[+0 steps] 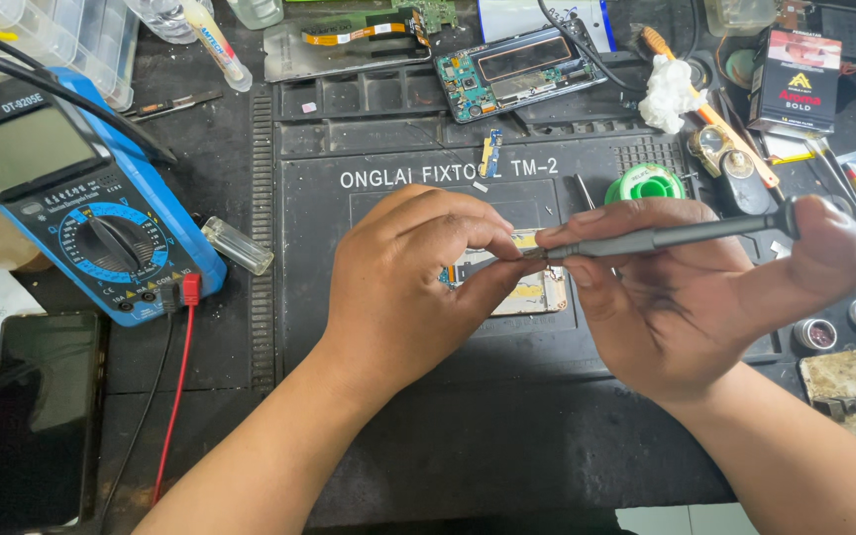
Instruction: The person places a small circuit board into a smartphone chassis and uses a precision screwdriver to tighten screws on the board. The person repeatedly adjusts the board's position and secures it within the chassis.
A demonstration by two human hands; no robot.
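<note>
Both hands work close: left hand (403, 287) pinches circuit board (527, 287) (small), right hand (686, 297) grips screwdriver (666, 236).

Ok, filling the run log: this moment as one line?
left hand: steadies circuit board | right hand: holds screwdriver, tip at board | surface: repair mat

The screwdriver (666, 236) in the right hand (686, 297) looks like matt grey metal, and the small circuit board (527, 287) under the left hand (408, 287) shows shiny gold-coloured patches. They sit over a matt black work mat (428, 436) that looks rubbery and dusty. At the left, the multimeter (81, 198) has a smooth blue plastic shell, and the phone (42, 416) near it has a glossy dark glass face.
</note>
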